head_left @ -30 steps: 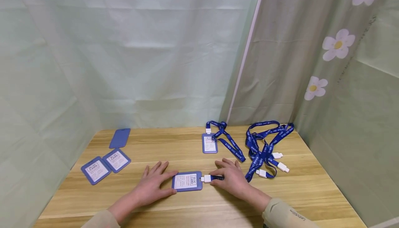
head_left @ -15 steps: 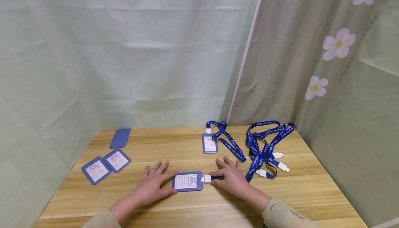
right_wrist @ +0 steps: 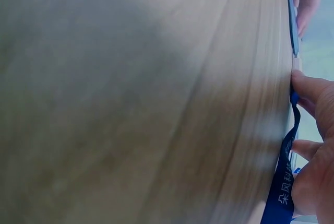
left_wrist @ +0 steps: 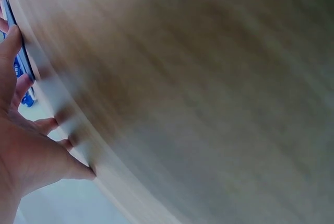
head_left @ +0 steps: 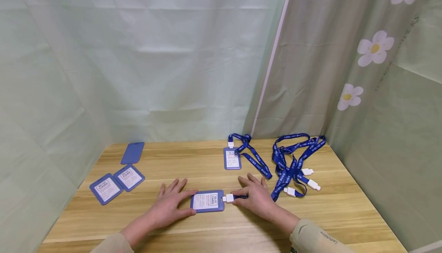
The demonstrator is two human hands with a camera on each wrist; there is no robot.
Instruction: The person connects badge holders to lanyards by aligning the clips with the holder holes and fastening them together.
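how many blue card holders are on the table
5: at left, the plain holder, with the upper card-showing holder and lower card-showing holder in front; at back middle, the far holder; and the near holder, touched by the left hand.

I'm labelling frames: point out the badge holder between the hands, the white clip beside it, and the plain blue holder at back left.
Badge holder (head_left: 207,201), head view: centre of its face.
White clip (head_left: 229,198), head view: its body.
Plain blue holder (head_left: 132,153), head view: centre of its face.
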